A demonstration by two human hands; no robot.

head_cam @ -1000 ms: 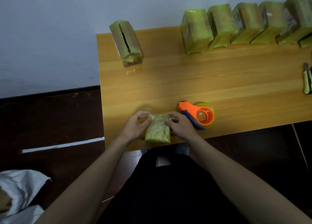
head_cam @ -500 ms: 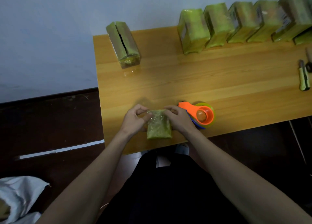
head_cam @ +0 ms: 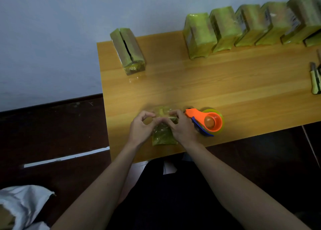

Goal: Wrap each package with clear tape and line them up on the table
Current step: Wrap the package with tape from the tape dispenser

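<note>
Small green package (head_cam: 163,134) lies flat near front edge of wooden table (head_cam: 225,84), btwn both hands. Left hand (head_cam: 141,127) is at its left side, fingers curled, thumb and forefinger tips pinching at the package's top left corner, where clear wrap looks bunched. Right hand (head_cam: 182,127) covers the package's right side, fingers curled over the top right corner and pinching the wrap there; exact grip on the film is hard to make out, too blurry. Lower half of package shows free btwn the wrists.

Tape dispenser (head_cam: 206,122), orange w/ blue blade guard and a greenish roll, sits on the table just right of the right hand, touching or nearly so; can't tell which.

At the back edge by the wall, row of wrapped packages (head_cam: 243,26) stands upright, side by side, running to the right out of view. One more package (head_cam: 128,51) stands alone at the back left corner, well apart from the row, w/ a dark slit along its top.

Utility knife (head_cam: 315,80) lies at far right edge of table. White bag (head_cam: 22,205) on dark floor, bottom left.
</note>
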